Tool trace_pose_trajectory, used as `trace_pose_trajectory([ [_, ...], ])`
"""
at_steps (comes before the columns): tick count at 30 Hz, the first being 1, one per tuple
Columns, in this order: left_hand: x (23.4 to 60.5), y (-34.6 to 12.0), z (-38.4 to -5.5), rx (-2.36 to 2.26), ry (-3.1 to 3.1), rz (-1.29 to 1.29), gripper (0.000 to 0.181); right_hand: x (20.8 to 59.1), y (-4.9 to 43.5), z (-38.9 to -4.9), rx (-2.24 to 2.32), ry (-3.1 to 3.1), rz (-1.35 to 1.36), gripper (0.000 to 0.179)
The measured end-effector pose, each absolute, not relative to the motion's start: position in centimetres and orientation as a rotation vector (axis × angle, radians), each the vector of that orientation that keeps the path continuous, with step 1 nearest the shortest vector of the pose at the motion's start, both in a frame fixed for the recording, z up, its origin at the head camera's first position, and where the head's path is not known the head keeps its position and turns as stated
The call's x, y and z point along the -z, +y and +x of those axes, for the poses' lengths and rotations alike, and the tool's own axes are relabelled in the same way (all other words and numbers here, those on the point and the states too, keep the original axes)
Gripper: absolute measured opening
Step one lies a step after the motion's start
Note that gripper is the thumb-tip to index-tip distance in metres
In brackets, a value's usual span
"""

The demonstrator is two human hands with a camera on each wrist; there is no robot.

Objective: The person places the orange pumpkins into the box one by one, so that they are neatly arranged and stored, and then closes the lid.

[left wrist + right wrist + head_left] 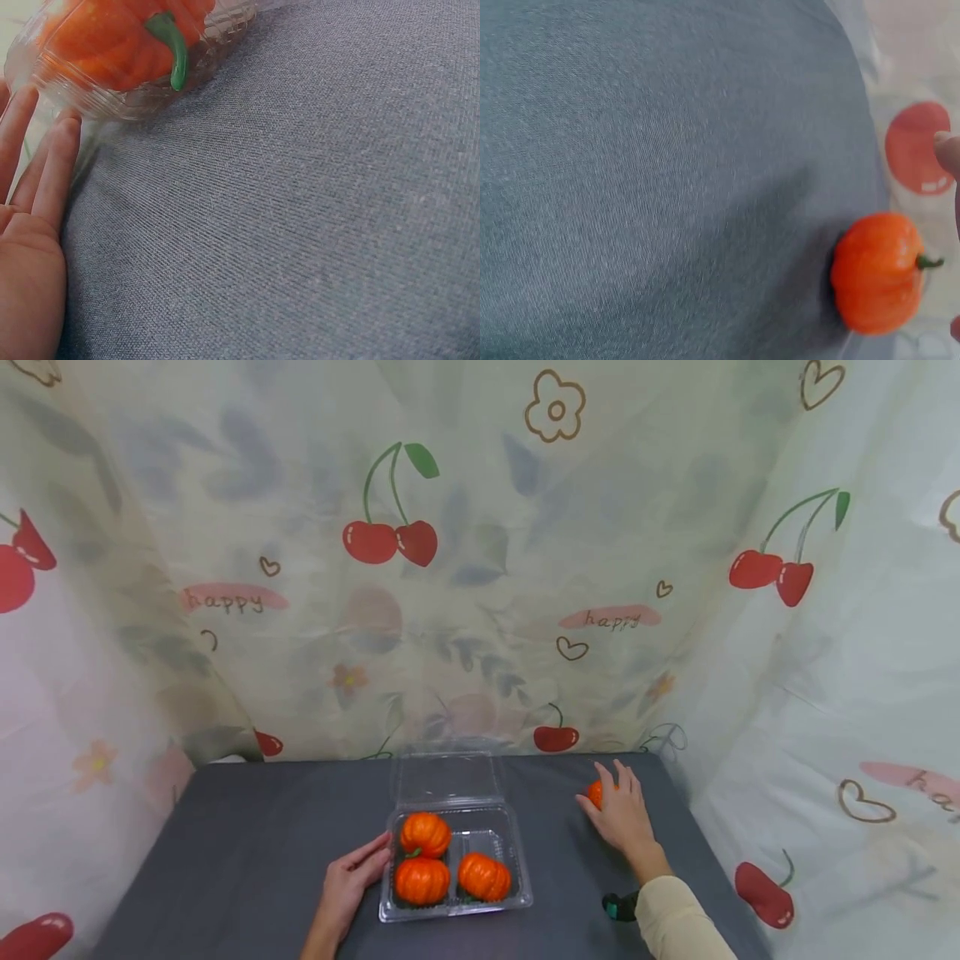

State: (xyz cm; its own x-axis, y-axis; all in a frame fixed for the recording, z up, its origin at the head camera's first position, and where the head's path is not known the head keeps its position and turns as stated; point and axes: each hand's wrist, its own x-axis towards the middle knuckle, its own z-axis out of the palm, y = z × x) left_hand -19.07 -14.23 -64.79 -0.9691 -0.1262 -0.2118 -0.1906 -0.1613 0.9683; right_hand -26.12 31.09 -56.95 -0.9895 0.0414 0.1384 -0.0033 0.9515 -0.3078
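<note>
A clear plastic clamshell box [522, 868] lies on the dark cloth with its lid [448, 777] folded back. Inside are three small orange toy pumpkins: two in the left compartment [425, 833] and one [484, 877] at the front right. My left hand [351, 878] rests its nearly straight fingers [56, 169] against the box's left side. Toward the back right, my right hand [624, 814] reaches over another orange pumpkin [877, 274], its fingers spread. In the right wrist view a gap shows between that pumpkin and the visible fingertips.
Grey cloth [262, 843] covers the table. A printed curtain [480, 652] with cherries and hearts hangs behind and along both sides, close to the far pumpkin. A small dark thing with a green patch [618, 907] shows beside the right sleeve.
</note>
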Motion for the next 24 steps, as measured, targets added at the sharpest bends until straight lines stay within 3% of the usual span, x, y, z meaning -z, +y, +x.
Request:
trace_pose_trajectory([
  [24,64.9,-14.3,-19.0,-2.38,1.977,-0.327,0.05,60.0,34.0,-24.6,-0.817,-2.905,-0.246,0.06],
])
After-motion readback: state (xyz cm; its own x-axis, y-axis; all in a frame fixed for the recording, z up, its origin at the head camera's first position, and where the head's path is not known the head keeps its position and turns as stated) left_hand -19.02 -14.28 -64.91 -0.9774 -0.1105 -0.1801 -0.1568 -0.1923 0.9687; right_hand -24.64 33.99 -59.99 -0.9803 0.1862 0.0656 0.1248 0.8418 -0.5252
